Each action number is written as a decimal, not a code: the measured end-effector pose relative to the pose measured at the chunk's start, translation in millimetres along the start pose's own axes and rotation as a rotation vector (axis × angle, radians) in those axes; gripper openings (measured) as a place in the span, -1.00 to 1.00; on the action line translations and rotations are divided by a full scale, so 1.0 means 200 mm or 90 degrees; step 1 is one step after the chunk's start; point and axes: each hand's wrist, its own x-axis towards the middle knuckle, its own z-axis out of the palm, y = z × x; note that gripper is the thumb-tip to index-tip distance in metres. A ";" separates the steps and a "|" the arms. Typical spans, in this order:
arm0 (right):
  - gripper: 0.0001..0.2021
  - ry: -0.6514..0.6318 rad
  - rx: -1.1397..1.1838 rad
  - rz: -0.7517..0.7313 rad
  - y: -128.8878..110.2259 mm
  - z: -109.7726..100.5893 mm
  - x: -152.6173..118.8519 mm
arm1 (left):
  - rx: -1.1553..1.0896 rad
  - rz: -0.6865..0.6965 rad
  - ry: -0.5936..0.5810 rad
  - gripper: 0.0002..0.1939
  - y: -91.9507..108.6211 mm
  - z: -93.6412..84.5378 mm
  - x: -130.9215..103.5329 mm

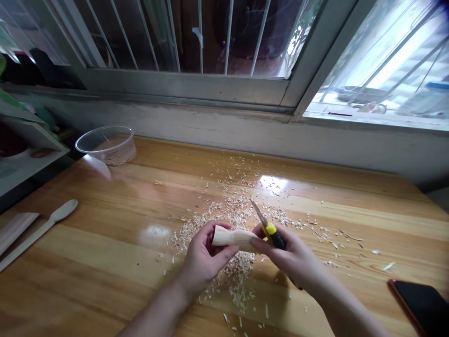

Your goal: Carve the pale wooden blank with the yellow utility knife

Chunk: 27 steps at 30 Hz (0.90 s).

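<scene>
A short, pale piece of carved wood (231,237), narrowed near its left part, lies level between my two hands above the table. My left hand (206,257) is closed round its left end, thumb along the near side. With thumb and fingertips my right hand (287,250) pinches the right end. That same hand also keeps hold of a carving knife (271,234) with a yellow and black handle, its blade pointing up and away to the left. Under and beyond the hands, wood shavings (228,210) are scattered over the tabletop.
A clear plastic tub (121,152) with some shavings stands at the back left. A wooden spoon (45,227) lies at the left beside a flat wood piece (17,229). A phone (426,304) rests at the front right. Behind the wooden table (115,252) runs a barred window (196,84).
</scene>
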 end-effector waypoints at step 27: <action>-0.64 0.024 -0.457 -0.229 -0.05 -0.07 -0.06 | -0.230 -0.017 -0.053 -0.71 0.01 0.05 -0.08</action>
